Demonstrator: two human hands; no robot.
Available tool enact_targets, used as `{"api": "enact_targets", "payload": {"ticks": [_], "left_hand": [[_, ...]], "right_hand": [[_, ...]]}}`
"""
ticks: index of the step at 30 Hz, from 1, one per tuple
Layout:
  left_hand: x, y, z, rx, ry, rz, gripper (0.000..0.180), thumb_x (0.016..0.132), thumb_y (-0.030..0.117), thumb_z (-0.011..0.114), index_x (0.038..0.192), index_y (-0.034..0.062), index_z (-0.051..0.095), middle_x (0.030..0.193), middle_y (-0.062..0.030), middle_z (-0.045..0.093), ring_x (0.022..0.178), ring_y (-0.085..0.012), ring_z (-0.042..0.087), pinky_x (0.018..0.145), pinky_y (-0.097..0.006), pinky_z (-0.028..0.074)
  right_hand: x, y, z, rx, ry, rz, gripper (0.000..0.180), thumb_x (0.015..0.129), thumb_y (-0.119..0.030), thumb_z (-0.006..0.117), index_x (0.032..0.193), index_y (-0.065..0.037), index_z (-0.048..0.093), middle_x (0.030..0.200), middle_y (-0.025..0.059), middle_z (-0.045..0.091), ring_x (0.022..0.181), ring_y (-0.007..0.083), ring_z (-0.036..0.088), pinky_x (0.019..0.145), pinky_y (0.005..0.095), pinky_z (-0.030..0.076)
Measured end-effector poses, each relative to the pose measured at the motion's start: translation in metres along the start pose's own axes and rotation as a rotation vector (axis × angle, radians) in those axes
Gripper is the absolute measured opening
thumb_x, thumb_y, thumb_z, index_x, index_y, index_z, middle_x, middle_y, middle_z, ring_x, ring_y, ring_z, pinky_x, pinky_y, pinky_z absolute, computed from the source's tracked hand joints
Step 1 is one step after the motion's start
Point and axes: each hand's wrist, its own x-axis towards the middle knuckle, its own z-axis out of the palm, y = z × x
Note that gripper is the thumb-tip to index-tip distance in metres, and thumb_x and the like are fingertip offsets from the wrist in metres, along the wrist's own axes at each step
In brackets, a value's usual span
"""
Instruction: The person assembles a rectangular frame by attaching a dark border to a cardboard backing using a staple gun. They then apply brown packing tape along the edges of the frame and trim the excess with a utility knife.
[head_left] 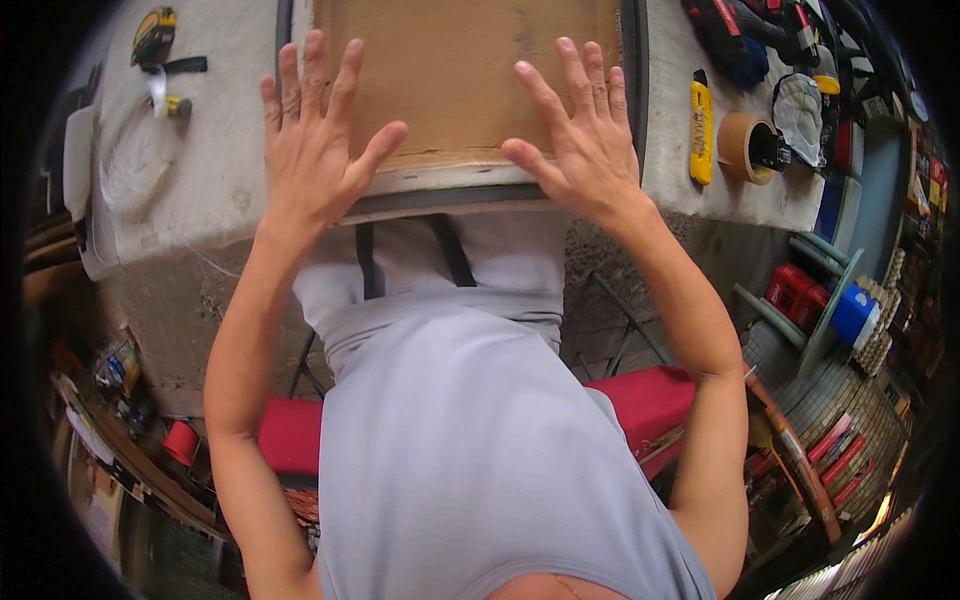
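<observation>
A shallow brown board (440,90) with a dark grey frame (455,202) lies on the worktop in front of me. Over its left edge my left hand (318,150) is spread, palm down, fingers pointing away. My right hand (588,145) mirrors it at the right edge, fingers also stretched and apart. Neither hand holds anything; whether the palms press on the frame or hover just above it I cannot tell. Right of the frame lie a yellow utility knife (701,132) and a roll of brown tape (736,148).
On the pale, worn worktop (225,120), a yellow-black tape measure (153,36) and a coil of clear strip (130,160) lie left. Dark power tools (735,40) crowd the far right. A red seat (290,435) is beneath me; a green metal rack (830,300) stands right.
</observation>
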Motion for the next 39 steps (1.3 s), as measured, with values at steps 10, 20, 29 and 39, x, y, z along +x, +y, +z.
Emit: {"api": "enact_targets", "payload": {"ticks": [10,20,29,39], "left_hand": [[0.01,0.008,-0.011,0.016,-0.158,-0.064,0.087,0.084,0.063,0.056,0.153,0.0193,0.026,0.16,-0.0113,0.016,0.149,-0.0299,0.007,0.119,-0.049,0.002],[0.009,0.006,-0.009,-0.091,-0.042,-0.086,0.106,0.078,0.06,0.067,0.153,0.0053,0.015,0.158,-0.0164,0.019,0.147,-0.033,0.014,0.118,-0.048,0.011],[0.001,-0.004,-0.002,-0.26,0.21,-0.116,0.111,0.074,0.054,0.075,0.152,0.0014,0.015,0.154,-0.0234,0.022,0.142,-0.0408,0.022,0.116,-0.048,0.02],[0.004,0.007,-0.01,0.025,0.064,-0.184,0.093,0.08,0.054,0.069,0.146,-0.0003,0.031,0.149,-0.0255,0.032,0.141,-0.04,0.027,0.114,-0.046,0.027]], "right_hand": [[0.002,-0.003,-0.008,0.023,-0.196,0.068,0.085,0.083,-0.074,0.047,0.149,-0.022,0.034,0.158,0.0239,0.009,0.148,0.0394,-0.002,0.116,0.0577,0.001],[-0.003,0.01,0.005,0.18,0.319,0.305,0.097,0.075,-0.048,0.076,0.146,-0.003,0.029,0.151,0.0225,0.024,0.145,0.0413,0.014,0.113,0.0594,0.011],[-0.001,0.001,0.001,0.07,0.263,0.293,0.077,0.077,-0.043,0.074,0.138,-0.009,0.042,0.145,0.0216,0.032,0.141,0.0406,0.023,0.113,0.059,0.017],[-0.002,0.0,0.004,0.01,0.295,0.288,0.061,0.078,-0.042,0.072,0.125,-0.008,0.054,0.145,0.024,0.032,0.14,0.0419,0.025,0.113,0.0593,0.017]]}}
